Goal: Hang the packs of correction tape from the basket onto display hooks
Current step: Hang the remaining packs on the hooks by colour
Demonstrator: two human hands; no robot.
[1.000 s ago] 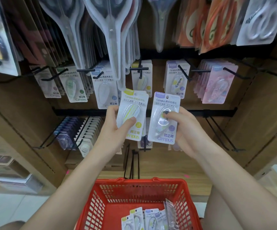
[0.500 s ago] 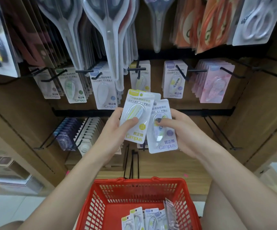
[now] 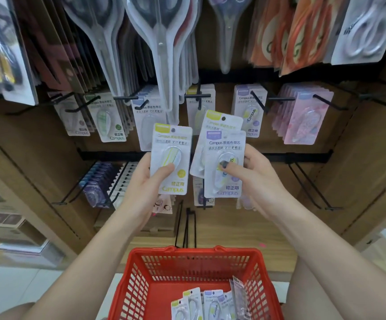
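Blurred hook wall (image 3: pixel 360 158), yellow pack (image 3: pixel 219 122) half-hidden behind purple pack (image 3: pixel 225 162)

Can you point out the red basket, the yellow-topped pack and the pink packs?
red basket (image 3: pixel 141 285), head view, left wall.
yellow-topped pack (image 3: pixel 172 144), head view, upper card.
pink packs (image 3: pixel 302 125), head view, front pack's card.

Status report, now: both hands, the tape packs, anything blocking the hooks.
Left hand grips one yellow-top pack. Right hand grips two fanned packs. More packs in red basket. Scissors packs overhang the upper hooks.
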